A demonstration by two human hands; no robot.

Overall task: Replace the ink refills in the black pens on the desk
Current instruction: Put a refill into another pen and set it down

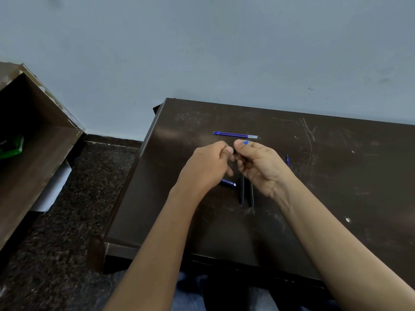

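My left hand (207, 166) and my right hand (258, 163) meet above the middle of the dark desk (336, 176), fingers pinched together on a small black pen part (234, 153) that is mostly hidden. A bit of blue (246, 142) shows at my right thumb tip. Beyond the hands lie blue ink refills (235, 135), side by side. Two black pen barrels (246, 191) rest below my right hand. A black pen piece with white lettering (229, 183) lies under my left hand. Right of my right hand a blue refill tip (287, 159) pokes out.
The desk's left edge (143, 158) drops to a speckled dark floor (74, 221). A brown wooden shelf unit (33, 142) with a green packet (11, 147) stands at the left. A pale wall (202, 52) backs the desk. My knees (224, 295) are under the front edge.
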